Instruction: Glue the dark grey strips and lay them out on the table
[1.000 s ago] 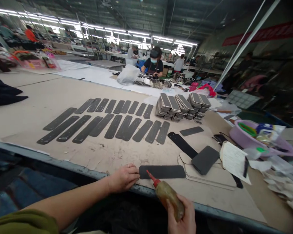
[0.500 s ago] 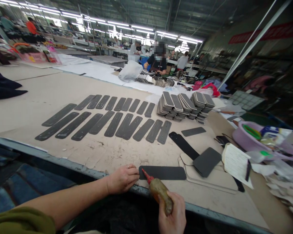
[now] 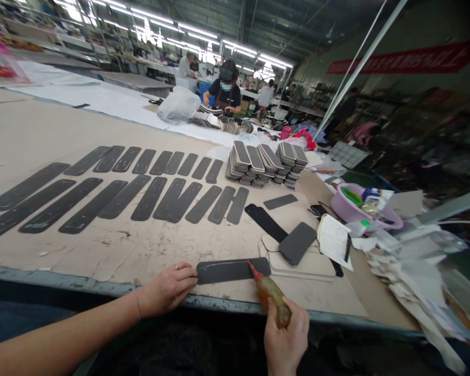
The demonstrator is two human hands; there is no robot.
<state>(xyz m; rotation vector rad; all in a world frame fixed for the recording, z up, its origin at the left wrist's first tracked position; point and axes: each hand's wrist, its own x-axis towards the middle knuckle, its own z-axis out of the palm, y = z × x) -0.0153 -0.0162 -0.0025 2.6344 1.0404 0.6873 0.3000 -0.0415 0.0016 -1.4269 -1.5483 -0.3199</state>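
A dark grey strip with rounded corners [image 3: 227,272] lies flat near the table's front edge. A thin shiny line of glue runs along its far side. My left hand [image 3: 168,286] grips the strip's left end, fingers pressed together. In my right hand [image 3: 286,329] is a yellowish glue bottle [image 3: 272,298], tilted so that its red nozzle [image 3: 254,270] touches or nearly touches the strip's right end. Beyond my hands, two rows of similar strips [image 3: 141,199] lie spread out, several with shiny glue lines.
Stacked grey strips [image 3: 243,162] stand behind the rows. To the right are loose grey pieces [image 3: 297,243], a notepad [image 3: 334,238] and a purple basin [image 3: 342,208] with items in it. Across the table a person in a mask [image 3: 223,94] works beside a plastic bag [image 3: 179,106].
The bottle's nozzle has moved from the strip's left end to its right end, and a glue line now shows along the strip. My view has turned to the right.
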